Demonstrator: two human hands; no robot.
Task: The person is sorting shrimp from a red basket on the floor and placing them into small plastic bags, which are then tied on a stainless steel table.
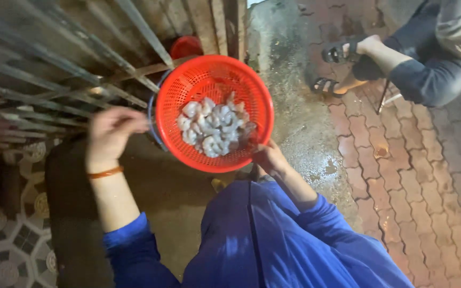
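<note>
Far left there's a metal gate [54,69] and patterned floor tiles [6,240] down near the person. The left hand [112,130], with an orange bracelet [105,172] on the wrist, hangs in the air just left of the basket; its grip looks loosely curled, fingers pinched together, maybe on something tiny, too blurry to tell. In the middle sits the red plastic basket [188,88], tilted, with a heap of peeled pale shrimp [213,129] inside. The right hand [269,157] has its grip closed on the basket's near rim. Far right, on wet brick paving [417,176], another person's sandalled feet [337,66] and hand [370,44].
</note>
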